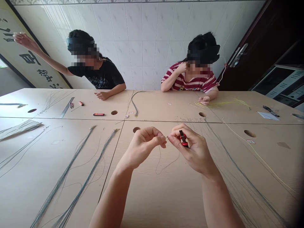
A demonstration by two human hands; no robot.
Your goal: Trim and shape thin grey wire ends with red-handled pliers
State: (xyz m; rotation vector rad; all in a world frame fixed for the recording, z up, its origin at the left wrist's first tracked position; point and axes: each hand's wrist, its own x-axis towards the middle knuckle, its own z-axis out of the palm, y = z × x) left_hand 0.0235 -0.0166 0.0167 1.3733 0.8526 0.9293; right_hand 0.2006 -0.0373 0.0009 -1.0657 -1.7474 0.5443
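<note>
My left hand [146,144] pinches the end of a thin grey thread [159,167] between thumb and forefinger. The thread hangs down in a loop over the wooden table [152,196]. My right hand [192,148] meets the left at the fingertips, pinching the same thread end. It also holds a small red and black lighter [183,138] against the palm. Both hands hover above the table's middle, close together.
Two long bundles of grey thread [78,177] lie to my left, more strands [239,171] to my right. Across the table sit two people, one with yellow thread [220,103]. A metal ruler [67,107], another lighter [98,114] and cable holes [250,133] are on the table.
</note>
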